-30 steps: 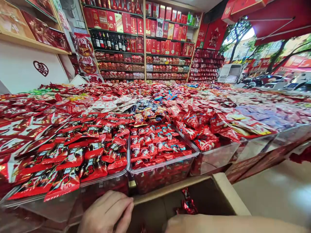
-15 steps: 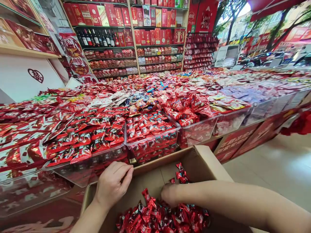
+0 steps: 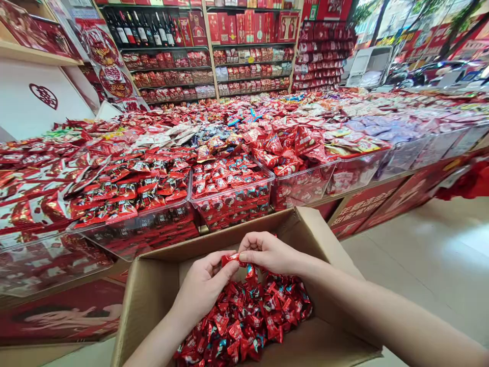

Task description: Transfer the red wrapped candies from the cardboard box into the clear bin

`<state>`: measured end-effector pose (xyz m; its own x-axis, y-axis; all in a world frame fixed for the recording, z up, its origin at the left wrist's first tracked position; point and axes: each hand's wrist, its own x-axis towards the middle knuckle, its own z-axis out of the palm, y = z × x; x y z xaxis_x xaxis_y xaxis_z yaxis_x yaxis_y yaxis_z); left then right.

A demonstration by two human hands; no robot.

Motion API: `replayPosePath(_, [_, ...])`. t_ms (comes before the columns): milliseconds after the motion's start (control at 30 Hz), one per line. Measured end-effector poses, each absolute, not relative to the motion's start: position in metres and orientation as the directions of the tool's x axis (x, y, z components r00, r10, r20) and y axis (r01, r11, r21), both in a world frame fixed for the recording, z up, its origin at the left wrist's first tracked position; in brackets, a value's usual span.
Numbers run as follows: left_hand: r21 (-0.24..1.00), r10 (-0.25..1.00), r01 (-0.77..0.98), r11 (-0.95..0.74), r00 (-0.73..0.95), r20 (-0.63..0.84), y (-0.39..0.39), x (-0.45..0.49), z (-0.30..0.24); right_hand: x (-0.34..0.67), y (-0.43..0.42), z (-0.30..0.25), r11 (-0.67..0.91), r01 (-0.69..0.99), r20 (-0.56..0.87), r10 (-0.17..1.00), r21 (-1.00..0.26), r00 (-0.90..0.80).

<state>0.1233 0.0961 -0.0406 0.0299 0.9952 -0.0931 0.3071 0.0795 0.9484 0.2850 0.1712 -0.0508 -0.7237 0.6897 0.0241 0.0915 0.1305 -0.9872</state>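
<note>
An open cardboard box (image 3: 153, 275) stands in front of me, its bottom covered by a heap of small red wrapped candies (image 3: 252, 318). My left hand (image 3: 204, 285) and my right hand (image 3: 267, 252) meet above the heap, inside the box. Both pinch the same red wrapped candy (image 3: 234, 259), one hand at each end, with fingers closed on it. Just behind the box stands a clear plastic bin of small red candies (image 3: 229, 188).
A long display of clear bins (image 3: 133, 224) heaped with red-wrapped sweets fills the counter ahead. Shelves of red gift boxes and bottles (image 3: 198, 46) line the back wall. A pale tiled floor (image 3: 431, 255) lies to the right, and the shop front opens onto a street.
My left hand left the box rim and my right hand rose out of the candy heap. Both now hold one candy between them. The view has tilted down.
</note>
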Motion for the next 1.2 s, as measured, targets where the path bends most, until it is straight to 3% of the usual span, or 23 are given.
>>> replayPosePath(67, [0.972, 0.986, 0.166, 0.165, 0.001, -0.167, 0.097, 0.129, -0.048, 0.287, 0.167, -0.056, 0.144, 0.073, 0.053, 0.716, -0.987, -0.696])
replayPosePath(200, [0.990, 0.985, 0.050, 0.135, -0.110, -0.129, 0.095, 0.129, -0.063, 0.289, 0.164, -0.065, 0.333, 0.112, 0.189, 0.747, -0.936, -0.638])
replayPosePath(367, [0.964, 0.982, -0.245, 0.102, -0.133, -0.138, 0.089, 0.129, -0.069, 0.290, 0.156, -0.061, 0.668, 0.056, 0.525, 0.631, -0.742, -0.571])
replayPosePath(467, [0.878, 0.977, -0.459, 0.134, -0.089, -0.196, 0.086, 0.132, -0.063, 0.290, 0.148, -0.058, 0.744, 0.047, 0.609, 0.580, -0.667, -0.541])
replayPosePath(567, [0.833, 0.970, -0.528, 0.166, -0.064, -0.234, 0.083, 0.135, -0.055, 0.290, 0.144, -0.062, 0.791, 0.038, 0.656, 0.533, -0.611, -0.535])
replayPosePath(700, [0.878, 0.969, -0.460, 0.132, -0.128, -0.212, 0.081, 0.137, -0.050, 0.290, 0.142, -0.068, 0.803, 0.065, 0.663, 0.532, -0.593, -0.526])
replayPosePath(900, [0.988, 0.986, -0.148, 0.045, -0.150, -0.067, 0.081, 0.137, -0.056, 0.289, 0.136, -0.065, 0.609, 0.044, 0.477, 0.662, -0.792, -0.578])
replayPosePath(1033, [0.998, 0.990, -0.063, -0.031, -0.141, 0.022, 0.079, 0.137, -0.061, 0.287, 0.133, -0.065, 0.487, 0.107, 0.358, 0.756, -0.867, -0.548])
replayPosePath(1200, [0.988, 0.990, 0.117, -0.100, -0.089, 0.111, 0.077, 0.134, -0.061, 0.291, 0.134, -0.050, 0.464, 0.070, 0.280, 0.640, -0.883, -0.716])
